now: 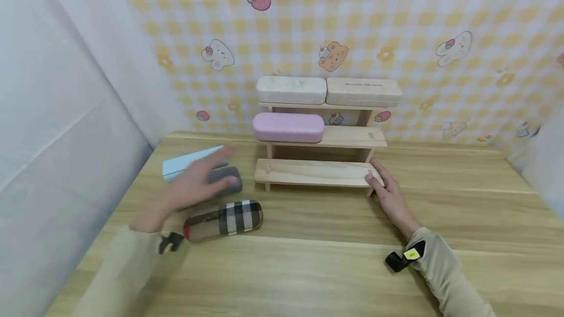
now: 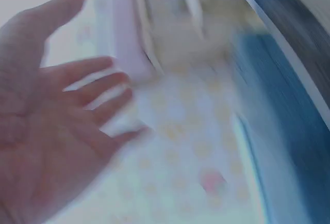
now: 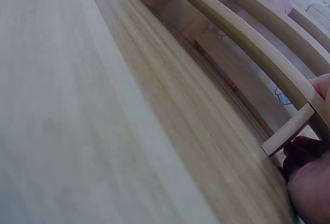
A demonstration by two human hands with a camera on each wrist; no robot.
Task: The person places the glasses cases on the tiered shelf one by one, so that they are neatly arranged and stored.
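My left hand (image 1: 194,187), blurred, is over a light blue glasses case (image 1: 176,164) and a dark grey case (image 1: 232,179), partly hiding both. Its fingers are spread and hold nothing, as the left wrist view also shows. Just in front lies a plaid glasses case (image 1: 241,216). With thumb on top and fingers below, my right hand (image 1: 392,202) grips the right end of the lowest board of a three-step wooden stand (image 1: 313,172). A pink case (image 1: 288,127) sits on the left of the middle step. White (image 1: 291,90) and beige (image 1: 363,92) cases fill the top step.
The stand is on a wood-grain table (image 1: 308,273), near its back edge. Behind it hangs a yellow checked cloth (image 1: 291,28) with cartoon prints. White cloth (image 1: 57,126) lines the left side.
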